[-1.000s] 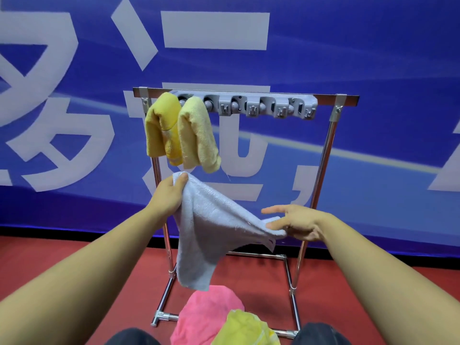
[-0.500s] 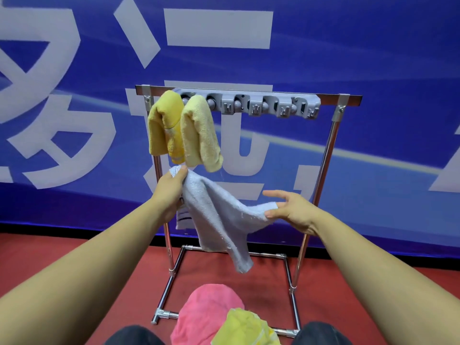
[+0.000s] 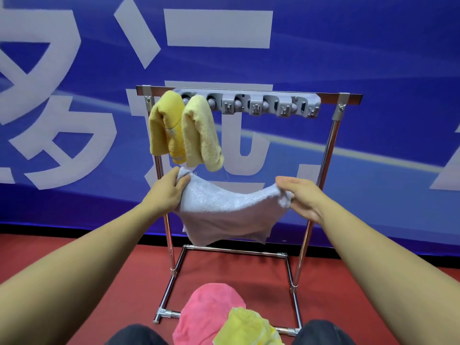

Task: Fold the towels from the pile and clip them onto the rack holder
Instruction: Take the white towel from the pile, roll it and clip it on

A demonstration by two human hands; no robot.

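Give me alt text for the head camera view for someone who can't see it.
Both hands, left hand and right hand, hold a pale blue towel stretched between them before a metal rack. Two yellow towels hang clipped at its left end; pink and yellow-green towels lie below.

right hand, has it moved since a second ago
Yes. The right hand went from open beside the rack's right post to gripping the grey towel's corner.

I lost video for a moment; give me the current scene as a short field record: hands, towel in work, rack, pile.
left hand: grips one corner of the grey towel
right hand: grips the opposite corner
grey towel: spread between the hands, sagging, unfolded
clip holder: two yellow towels hanging at its left end
pile: pink towel and yellow-green towel on the floor
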